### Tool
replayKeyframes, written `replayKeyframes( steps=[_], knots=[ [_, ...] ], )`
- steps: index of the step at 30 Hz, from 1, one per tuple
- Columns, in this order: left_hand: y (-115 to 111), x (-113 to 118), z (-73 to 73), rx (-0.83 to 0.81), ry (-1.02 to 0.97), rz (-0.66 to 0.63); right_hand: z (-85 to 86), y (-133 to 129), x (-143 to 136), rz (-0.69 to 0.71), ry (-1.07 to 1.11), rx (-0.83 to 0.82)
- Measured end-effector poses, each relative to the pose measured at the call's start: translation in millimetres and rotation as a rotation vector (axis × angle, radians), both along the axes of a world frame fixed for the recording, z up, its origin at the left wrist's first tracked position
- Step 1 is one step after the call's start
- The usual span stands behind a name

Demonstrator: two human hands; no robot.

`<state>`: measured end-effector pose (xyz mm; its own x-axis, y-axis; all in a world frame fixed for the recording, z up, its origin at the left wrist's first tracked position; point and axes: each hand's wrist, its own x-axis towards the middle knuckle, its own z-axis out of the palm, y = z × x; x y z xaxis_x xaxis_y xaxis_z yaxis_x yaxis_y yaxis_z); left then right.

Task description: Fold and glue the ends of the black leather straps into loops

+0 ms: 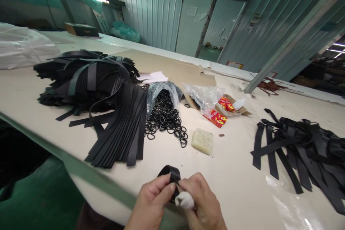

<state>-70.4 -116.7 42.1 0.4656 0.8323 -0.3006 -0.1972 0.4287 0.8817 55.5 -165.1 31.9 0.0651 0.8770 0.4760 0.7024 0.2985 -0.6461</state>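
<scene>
Close to the table's near edge, my left hand (154, 197) pinches a black strap (172, 172) that is bent over into a loop. My right hand (202, 197) is closed at the strap's right side, its fingertips meeting the left thumb there. Something white, like a wrapping round a finger (184, 200), shows on the right hand. Whether a small part sits between the fingertips is hidden. Beyond the hands lie a heap of black D-rings (165, 109), spilling from a clear plastic bag (151, 97), and a pale yellowish block (202, 141).
A big pile of black straps (115, 125) covers the table's left side. More straps (296, 147) lie at right, some looped. Red-and-yellow packets (217, 118) sit beside crumpled plastic (205, 95). A slanting metal post (285, 39) stands behind. Clear plastic wrap (24, 45) is at far left.
</scene>
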Motion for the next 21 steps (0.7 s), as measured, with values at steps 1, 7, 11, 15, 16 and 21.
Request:
replayKeyframes(
  steps=[1, 7, 11, 15, 16, 21],
  knots=[
    [2.1, 0.7, -2.1, 0.091, 0.061, -0.007, 0.0, -0.4, 1.3, -0.028, -0.045, 0.014],
    [18.7, 2.8, -13.9, 0.930, 0.323, 0.217, 29.8, 13.7, 35.5, -0.276, 0.052, 0.027],
    [29.3, 1.8, -20.6, 1.320, 0.348, 0.318, 42.9, 35.8, 73.8, -0.410, 0.326, -0.120],
    [34.5, 3.9, -21.6, 1.337, 0.353, 0.272, 33.5, 55.2, 94.0, -0.338, 0.616, -0.235],
    [35.2, 4.7, -20.9, 1.325, 0.349, 0.253, 31.6, 58.8, 95.5, -0.331, 0.649, -0.253],
    [36.5, 5.7, -18.7, 1.270, 0.337, 0.174, 33.3, 69.0, 95.0, -0.367, 0.655, -0.349]
  ],
)
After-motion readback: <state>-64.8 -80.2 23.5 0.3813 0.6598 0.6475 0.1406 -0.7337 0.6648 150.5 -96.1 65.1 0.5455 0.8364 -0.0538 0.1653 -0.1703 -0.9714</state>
